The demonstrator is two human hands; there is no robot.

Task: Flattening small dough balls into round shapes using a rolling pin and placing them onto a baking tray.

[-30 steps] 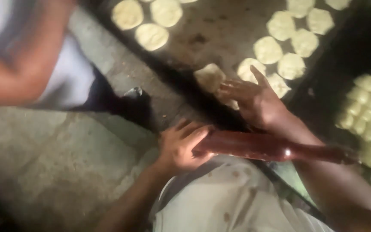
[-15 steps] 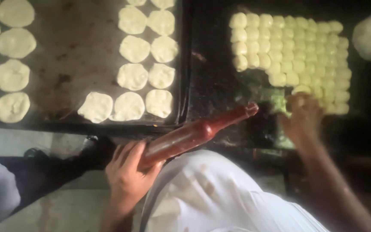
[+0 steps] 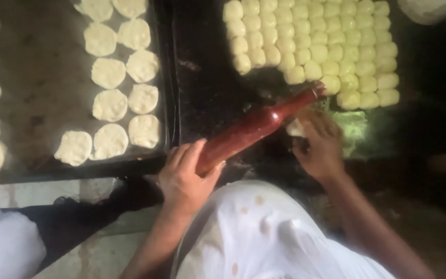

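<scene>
My left hand (image 3: 184, 178) is curled around the lower end of the dark red rolling pin (image 3: 251, 129), thumb on one side and fingers (image 3: 181, 155) wrapped over the top, so the pin runs out of my grip toward two o'clock, its tip ending just beside the nearest dough balls (image 3: 316, 49). My right hand (image 3: 321, 147) sits at about three o'clock from the left, under the far end of the pin, fingers bent and closed on a small pale piece of dough (image 3: 295, 128); how tight the pinch is I cannot tell. The balls lie in close rows at one o'clock on the dark work surface (image 3: 207, 77). At ten o'clock a dark tray (image 3: 42, 82) holds flattened rounds (image 3: 109, 72). A crumpled green wrapper (image 3: 354, 129) lies just right of my right hand.
</scene>
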